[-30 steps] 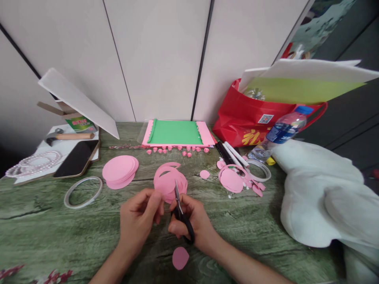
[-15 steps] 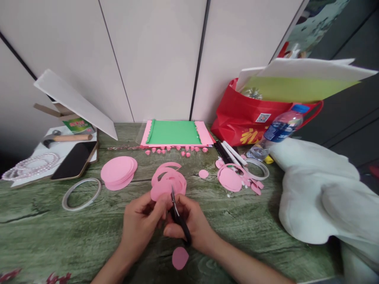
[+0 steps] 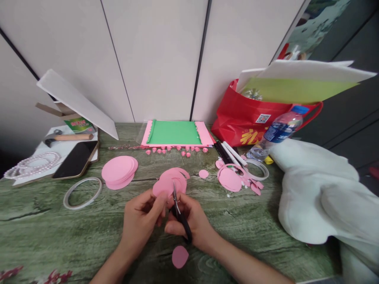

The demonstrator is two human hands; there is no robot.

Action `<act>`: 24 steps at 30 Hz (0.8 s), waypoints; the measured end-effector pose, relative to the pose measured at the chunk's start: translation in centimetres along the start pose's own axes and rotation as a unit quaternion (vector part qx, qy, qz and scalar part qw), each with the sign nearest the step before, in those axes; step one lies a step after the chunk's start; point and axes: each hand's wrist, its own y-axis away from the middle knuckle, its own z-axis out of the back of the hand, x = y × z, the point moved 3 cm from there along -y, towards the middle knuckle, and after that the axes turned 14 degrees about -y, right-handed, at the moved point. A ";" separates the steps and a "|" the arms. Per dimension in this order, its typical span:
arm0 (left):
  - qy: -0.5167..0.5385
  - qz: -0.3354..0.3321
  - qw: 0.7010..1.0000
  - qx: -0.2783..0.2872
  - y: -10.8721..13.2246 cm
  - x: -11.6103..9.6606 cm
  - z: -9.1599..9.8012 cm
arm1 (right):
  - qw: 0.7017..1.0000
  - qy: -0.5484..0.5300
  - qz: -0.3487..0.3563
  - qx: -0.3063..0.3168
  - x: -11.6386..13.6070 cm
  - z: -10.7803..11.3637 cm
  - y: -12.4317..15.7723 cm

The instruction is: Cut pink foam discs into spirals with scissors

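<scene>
Farther right now, the curled pink strip (image 3: 184,172) lies beyond our left hand (image 3: 141,215), which pinches pink paper (image 3: 161,188) by its near edge, seemingly steadying it for the scissors (image 3: 181,219) our right hand (image 3: 194,216) clasps close alongside.

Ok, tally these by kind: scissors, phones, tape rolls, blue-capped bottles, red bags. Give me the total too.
Scissors: 1
Phone: 1
Tape rolls: 2
Blue-capped bottle: 1
Red bag: 1
Total: 6
</scene>
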 end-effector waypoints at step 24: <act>-0.042 -0.031 0.997 -0.055 0.2 -0.1 0.2 | 1.000 0.010 -0.023 -0.011 -0.6 0.1 0.3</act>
